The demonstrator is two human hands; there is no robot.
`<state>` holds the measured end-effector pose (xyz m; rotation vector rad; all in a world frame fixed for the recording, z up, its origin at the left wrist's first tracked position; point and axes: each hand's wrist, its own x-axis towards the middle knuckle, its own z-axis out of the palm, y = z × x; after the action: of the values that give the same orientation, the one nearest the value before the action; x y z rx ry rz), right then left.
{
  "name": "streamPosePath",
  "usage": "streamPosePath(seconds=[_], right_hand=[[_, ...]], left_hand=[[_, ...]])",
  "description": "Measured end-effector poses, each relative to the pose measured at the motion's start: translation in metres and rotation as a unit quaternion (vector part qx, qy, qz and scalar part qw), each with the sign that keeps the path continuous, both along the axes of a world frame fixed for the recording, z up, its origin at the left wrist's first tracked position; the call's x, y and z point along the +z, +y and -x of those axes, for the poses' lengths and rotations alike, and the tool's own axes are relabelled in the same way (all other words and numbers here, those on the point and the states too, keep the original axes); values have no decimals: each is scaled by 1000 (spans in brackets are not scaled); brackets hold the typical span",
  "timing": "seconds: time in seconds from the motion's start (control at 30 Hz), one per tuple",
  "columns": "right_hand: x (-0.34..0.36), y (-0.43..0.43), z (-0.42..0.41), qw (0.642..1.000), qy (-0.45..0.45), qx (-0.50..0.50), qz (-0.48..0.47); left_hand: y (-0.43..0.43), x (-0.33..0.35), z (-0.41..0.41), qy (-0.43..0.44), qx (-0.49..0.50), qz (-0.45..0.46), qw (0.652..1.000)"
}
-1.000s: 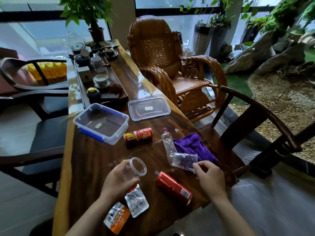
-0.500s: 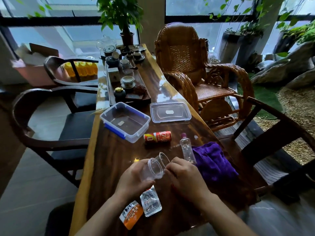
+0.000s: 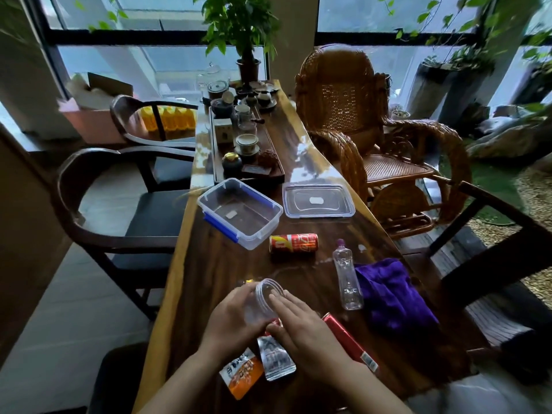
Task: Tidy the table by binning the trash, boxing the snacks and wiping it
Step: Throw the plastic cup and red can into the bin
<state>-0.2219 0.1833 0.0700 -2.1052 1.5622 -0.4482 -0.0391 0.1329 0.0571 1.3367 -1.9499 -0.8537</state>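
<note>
Fingers (image 3: 240,295) of the left hand (image 3: 230,321) curl round a clear cup (image 3: 264,297) over the table's (image 3: 209,279) near end. The right hand (image 3: 301,327) lies flat-fingered against it. Beneath them lie an orange snack packet (image 3: 242,375) and a silver packet (image 3: 276,358). A red can (image 3: 349,342) lies to the right, with a second can (image 3: 294,243) and an empty bottle (image 3: 348,279) farther off. The far snack box (image 3: 239,212) is empty, its lid (image 3: 318,201) is off, and the purple cloth (image 3: 391,297) lies untouched, so little looks done.

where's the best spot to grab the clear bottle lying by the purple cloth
Grip the bottle by its wide lower body from above, fingers spanning its width. It lies on its side, cap pointing away, and the purple cloth crowds its right flank, so top-down looks easiest.
</note>
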Motion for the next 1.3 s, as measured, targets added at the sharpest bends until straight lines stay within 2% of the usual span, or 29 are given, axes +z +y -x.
streamPosePath(seconds=[0.13,0.23,0.33,0.47,0.63,0.83,1.07,1.3], right_hand=[[-8,0,4,999,-37,14,-3],[-15,1,20,993,-61,-78,59],[-30,2,48,981,10,-192,31],[-54,10,78,956,144,-239,-94],[-67,13,85,940,175,-253,-147],[-71,14,85,941,156,-257,-156],[-59,2,66,961,118,-235,-84],[-33,-35,1,982,68,-173,-23]], left_hand=[[2,-4,-4,4,10,-15,1000],[3,-10,-12,-7,35,-39,999],[5,-18,-21,-14,49,-69,996],[9,-23,-29,-10,67,-92,993],[10,-30,-34,-14,90,-116,989],[13,-36,-39,-28,101,-127,986],[16,-36,-57,-17,133,-133,982],[19,-30,-97,-5,195,-116,974]])
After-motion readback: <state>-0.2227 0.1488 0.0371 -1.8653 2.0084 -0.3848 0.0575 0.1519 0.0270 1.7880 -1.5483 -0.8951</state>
